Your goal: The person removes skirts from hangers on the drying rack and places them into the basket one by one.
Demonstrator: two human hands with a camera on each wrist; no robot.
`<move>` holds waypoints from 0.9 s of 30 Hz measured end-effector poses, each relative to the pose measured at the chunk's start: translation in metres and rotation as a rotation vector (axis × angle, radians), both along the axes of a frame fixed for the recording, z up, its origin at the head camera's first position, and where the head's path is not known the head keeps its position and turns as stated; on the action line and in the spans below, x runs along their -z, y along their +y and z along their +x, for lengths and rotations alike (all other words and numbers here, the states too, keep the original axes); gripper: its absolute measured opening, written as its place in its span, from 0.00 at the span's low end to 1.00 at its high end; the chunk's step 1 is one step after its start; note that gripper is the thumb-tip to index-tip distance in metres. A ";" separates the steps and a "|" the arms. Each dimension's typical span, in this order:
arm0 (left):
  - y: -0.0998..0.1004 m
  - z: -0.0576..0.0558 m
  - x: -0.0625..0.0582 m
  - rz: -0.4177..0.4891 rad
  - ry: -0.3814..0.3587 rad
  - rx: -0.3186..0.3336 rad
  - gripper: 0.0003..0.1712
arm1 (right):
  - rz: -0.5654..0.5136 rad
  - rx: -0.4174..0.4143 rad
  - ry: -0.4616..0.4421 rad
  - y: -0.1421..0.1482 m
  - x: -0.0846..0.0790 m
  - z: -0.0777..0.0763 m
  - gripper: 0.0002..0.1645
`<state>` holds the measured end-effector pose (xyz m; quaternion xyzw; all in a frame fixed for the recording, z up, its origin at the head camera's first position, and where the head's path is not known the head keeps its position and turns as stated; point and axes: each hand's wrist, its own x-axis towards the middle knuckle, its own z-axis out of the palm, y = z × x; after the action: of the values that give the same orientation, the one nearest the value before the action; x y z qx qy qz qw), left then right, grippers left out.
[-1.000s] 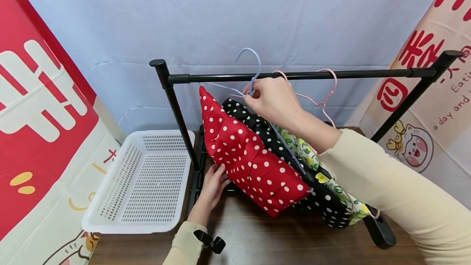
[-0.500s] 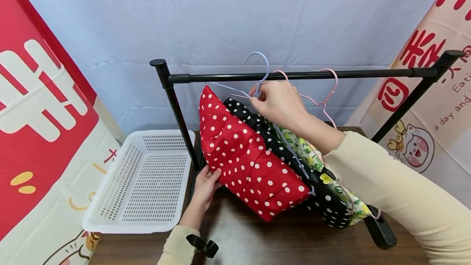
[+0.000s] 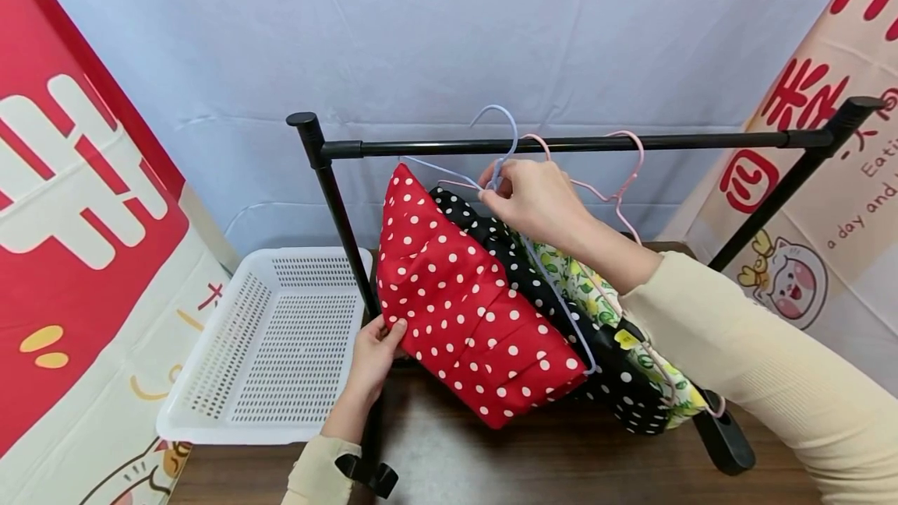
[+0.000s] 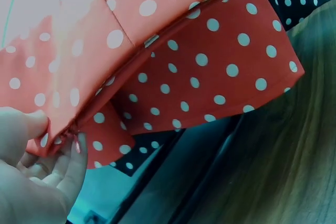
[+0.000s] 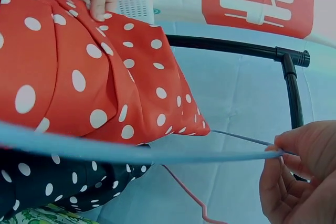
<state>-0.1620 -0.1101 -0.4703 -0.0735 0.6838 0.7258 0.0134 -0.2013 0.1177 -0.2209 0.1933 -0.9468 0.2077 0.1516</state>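
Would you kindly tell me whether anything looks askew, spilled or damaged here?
Only the light-blue hanger stands out: in the head view its hook tip sits above the black rail, while the pink hangers are hooked over it. The right hand grips it, which likely explains that. I see no spill or damage.

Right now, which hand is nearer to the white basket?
Left. The left hand pinches the red polka-dot cloth just right of the white basket in the head view; the right hand is farther, by the black rail, pinching the blue hanger.
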 end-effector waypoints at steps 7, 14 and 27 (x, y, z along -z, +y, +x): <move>-0.010 -0.001 -0.009 -0.032 0.023 -0.065 0.24 | 0.027 -0.013 0.000 0.004 0.002 0.000 0.10; -0.022 0.001 -0.026 -0.121 0.019 -0.026 0.22 | 0.022 -0.029 0.016 0.008 0.005 -0.001 0.11; -0.046 0.014 -0.065 -0.198 0.097 0.067 0.20 | 0.029 -0.003 0.046 0.008 0.009 -0.002 0.10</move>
<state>-0.1480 -0.1559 -0.4051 -0.0165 0.7540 0.6567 -0.0026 -0.2035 0.1261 -0.2303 0.2018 -0.9458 0.1895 0.1699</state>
